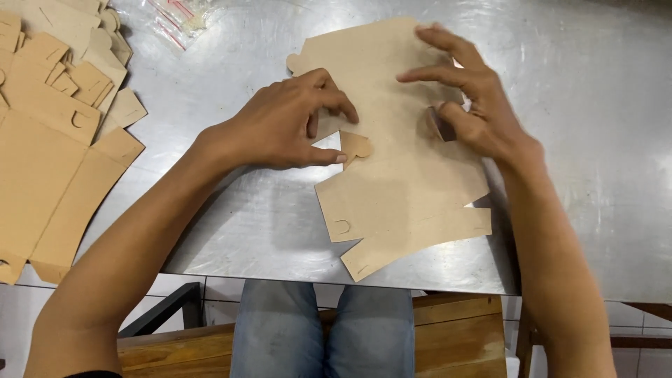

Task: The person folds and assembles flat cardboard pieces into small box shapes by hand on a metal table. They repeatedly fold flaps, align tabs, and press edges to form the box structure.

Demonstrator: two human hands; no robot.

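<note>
Flat brown die-cut carton blank [399, 161] lies on steel worktop [574, 105], stack of blanks [49, 154] well apart at left. Left hand [287, 126] presses down, fingers curled by a rounded tab; right hand [469, 98] spread, thumb lifting a flap. Best: hold the panel firm, crease along the score.

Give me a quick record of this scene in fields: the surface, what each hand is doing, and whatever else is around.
surface: shiny metal table
main item: flat brown die-cut cardboard box blank, lying on the table
left hand: pressing on the blank's left part, fingers curled by a small rounded tab
right hand: fingers spread on the blank's right edge
left side: stack of similar brown cardboard blanks
top: clear plastic bag
below: wooden bench
</note>
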